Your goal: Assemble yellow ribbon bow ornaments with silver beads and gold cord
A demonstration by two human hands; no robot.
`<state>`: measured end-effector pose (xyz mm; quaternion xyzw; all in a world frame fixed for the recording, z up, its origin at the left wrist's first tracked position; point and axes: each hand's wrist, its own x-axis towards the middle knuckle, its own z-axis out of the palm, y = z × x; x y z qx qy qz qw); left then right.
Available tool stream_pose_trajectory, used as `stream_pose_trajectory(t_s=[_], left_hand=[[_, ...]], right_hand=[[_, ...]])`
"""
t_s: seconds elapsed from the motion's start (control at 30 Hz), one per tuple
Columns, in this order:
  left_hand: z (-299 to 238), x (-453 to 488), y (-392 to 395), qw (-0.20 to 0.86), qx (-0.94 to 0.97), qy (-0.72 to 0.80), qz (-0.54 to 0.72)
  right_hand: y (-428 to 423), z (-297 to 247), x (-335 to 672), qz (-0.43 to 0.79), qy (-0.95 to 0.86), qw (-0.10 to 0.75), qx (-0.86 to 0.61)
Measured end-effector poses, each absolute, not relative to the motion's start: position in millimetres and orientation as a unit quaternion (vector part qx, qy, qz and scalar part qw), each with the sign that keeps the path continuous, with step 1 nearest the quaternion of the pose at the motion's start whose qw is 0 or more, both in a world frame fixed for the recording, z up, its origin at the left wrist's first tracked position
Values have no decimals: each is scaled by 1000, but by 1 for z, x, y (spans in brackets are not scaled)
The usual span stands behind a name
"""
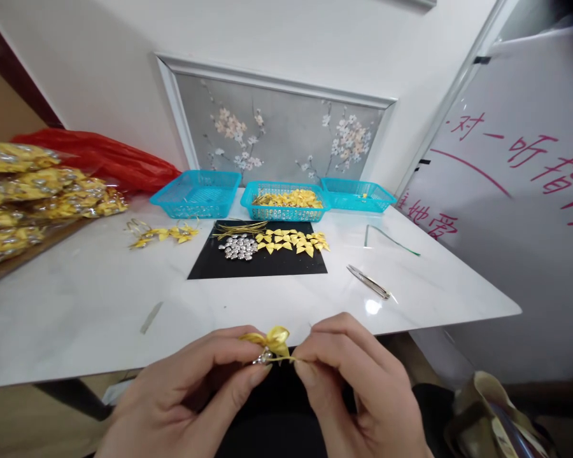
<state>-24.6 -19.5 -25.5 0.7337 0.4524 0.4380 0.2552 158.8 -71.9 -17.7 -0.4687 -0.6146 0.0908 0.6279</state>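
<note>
Just in front of the table edge, my left hand (205, 381) pinches a yellow ribbon flower (277, 340) with silver beads (263, 357) at its underside. My right hand (358, 381) is closed on a thin yellow cord (284, 359) that runs across to the flower. Parts of the flower are hidden behind my left fingers. Beyond the hands lies a black mat (219, 267) bearing a cluster of silver beads (239, 247), yellow folded petals (293, 240) and a bundle of yellow cords (239, 229).
Three blue baskets (195, 207) stand along the wall, the middle one full of yellow pieces (289, 198). Thread snips (368, 282) and a green cord (394, 240) lie right. Finished-looking flowers (165, 235) lie left, near bagged yellow flowers (38, 191). A whiteboard (506, 254) stands right.
</note>
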Motion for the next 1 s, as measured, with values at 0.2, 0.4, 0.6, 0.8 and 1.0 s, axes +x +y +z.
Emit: stream_pose_trajectory(t_s=[0.2, 0.4, 0.6, 0.8, 1.0], left_hand=[[-25, -25, -20, 272, 729, 462, 426], [-30, -26, -18, 289, 719, 466, 427], [-29, -26, -20, 276, 722, 468, 429], [-29, -23, -22, 247, 739, 446, 439], [-33, -23, -21, 218, 749, 443, 442]], right_hand=[[-80, -15, 157, 111, -624, 609, -477], [-76, -21, 155, 82, -623, 593, -503], [-67, -30, 160, -47, -659, 573, -485], [-65, -34, 156, -90, -644, 591, -478], [-64, -35, 152, -100, -641, 586, -486]])
